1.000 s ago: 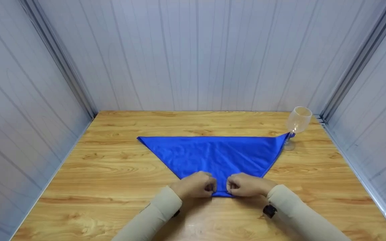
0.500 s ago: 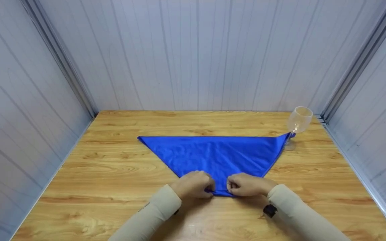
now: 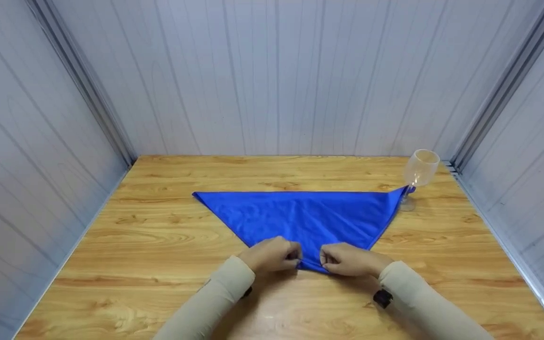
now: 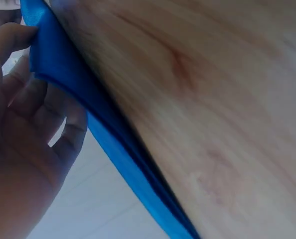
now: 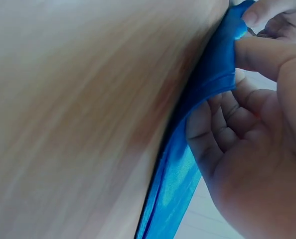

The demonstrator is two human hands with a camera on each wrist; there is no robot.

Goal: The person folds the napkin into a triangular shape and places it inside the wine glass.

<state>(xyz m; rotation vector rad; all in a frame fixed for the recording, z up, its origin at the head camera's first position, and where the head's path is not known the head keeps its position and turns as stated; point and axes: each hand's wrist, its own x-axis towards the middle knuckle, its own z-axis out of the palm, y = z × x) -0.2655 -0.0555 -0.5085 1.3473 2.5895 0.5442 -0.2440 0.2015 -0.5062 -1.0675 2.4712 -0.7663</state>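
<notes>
A blue cloth point(image 3: 300, 212) lies folded on the wooden table, wide along its far edge and narrowing toward the person. At the narrow near edge, my left hand point(image 3: 274, 255) pinches the cloth between thumb and curled fingers. A short gap away, my right hand point(image 3: 350, 259) pinches the same edge. In the left wrist view the thumb presses on the cloth point(image 4: 63, 55) with the fingers behind it. The right wrist view shows a like pinch, with the cloth point(image 5: 208, 74) turned up slightly at the edge.
A clear stemmed glass point(image 3: 420, 170) stands at the back right of the table point(image 3: 135, 236), its foot right by the cloth's far right corner. Pale panel walls point(image 3: 272, 80) enclose the table at the back and both sides.
My left hand has moved slightly away from the person, and the near edge of the cloth on that side has shifted with it. My right hand stays almost still.
</notes>
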